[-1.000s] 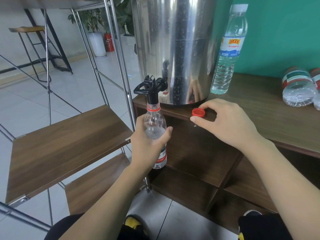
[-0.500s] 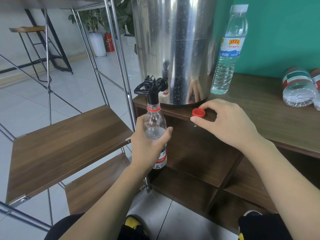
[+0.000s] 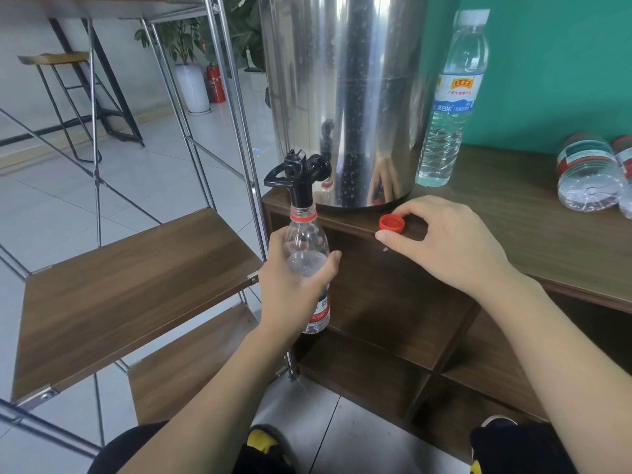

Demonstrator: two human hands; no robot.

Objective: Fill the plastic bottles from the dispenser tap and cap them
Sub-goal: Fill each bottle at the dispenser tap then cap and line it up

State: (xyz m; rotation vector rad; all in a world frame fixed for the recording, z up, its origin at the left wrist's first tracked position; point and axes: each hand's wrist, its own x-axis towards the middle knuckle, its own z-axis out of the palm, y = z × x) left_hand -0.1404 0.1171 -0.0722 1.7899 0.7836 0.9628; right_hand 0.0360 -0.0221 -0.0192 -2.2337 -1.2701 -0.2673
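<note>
The left hand (image 3: 290, 285) wraps its fingers around a clear plastic bottle (image 3: 307, 265), held upright with its mouth under the black tap (image 3: 301, 179) of the steel dispenser (image 3: 342, 97), out past the tabletop (image 3: 513, 213) edge. The right hand (image 3: 451, 241) pinches a red cap (image 3: 392, 223) at that front edge. Open floor lies left, beside a wooden shelf (image 3: 136, 285).

- Brown wooden cabinet top (image 3: 513, 213) carries the steel dispenser (image 3: 345, 97)
- Tall capped bottle (image 3: 451, 100) standing beside it
- Red cap (image 3: 392, 222) at front edge
- Two bottles (image 3: 586, 172) lying far right
</note>
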